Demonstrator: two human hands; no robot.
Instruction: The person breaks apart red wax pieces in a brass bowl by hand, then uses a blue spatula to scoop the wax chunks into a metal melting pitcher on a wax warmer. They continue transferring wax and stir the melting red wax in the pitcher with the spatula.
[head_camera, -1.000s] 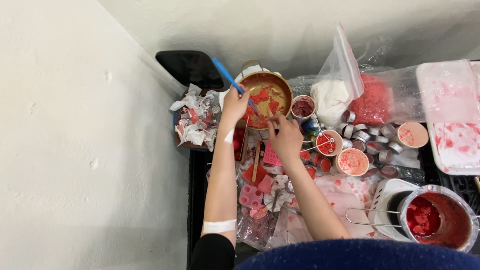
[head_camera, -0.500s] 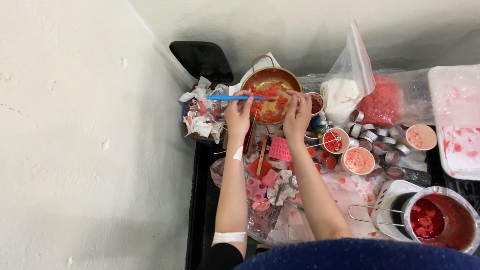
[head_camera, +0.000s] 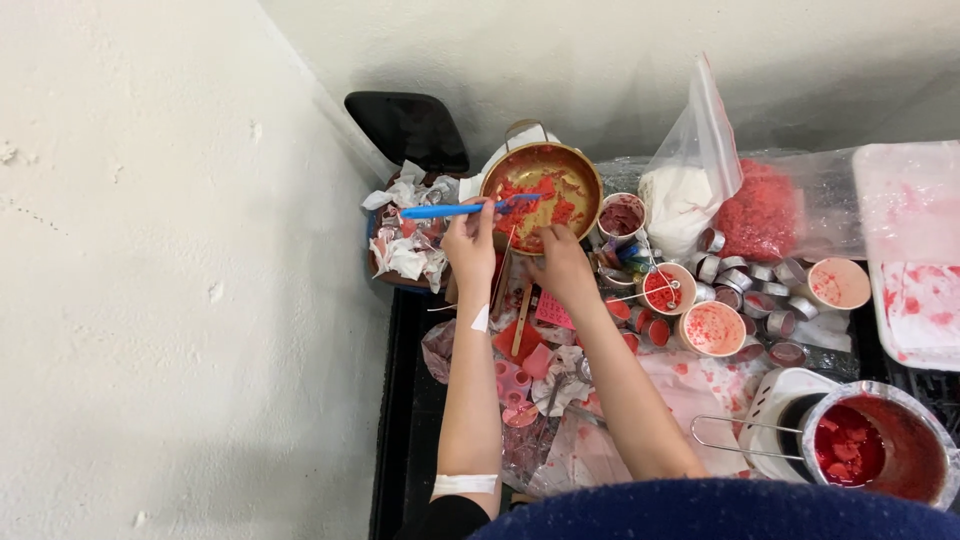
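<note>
Two hands work at the gold bowl (head_camera: 541, 190) at the desk's far edge: the left hand (head_camera: 470, 245) grips a blue tool (head_camera: 450, 211) reaching into the red chunks, the right hand (head_camera: 562, 262) steadies the near rim, fingers curled. Prying hard could tip the bowl or flick pieces onto the cups (head_camera: 712, 328) nearby. The tool's tip is hard to make out among the chunks.
</note>
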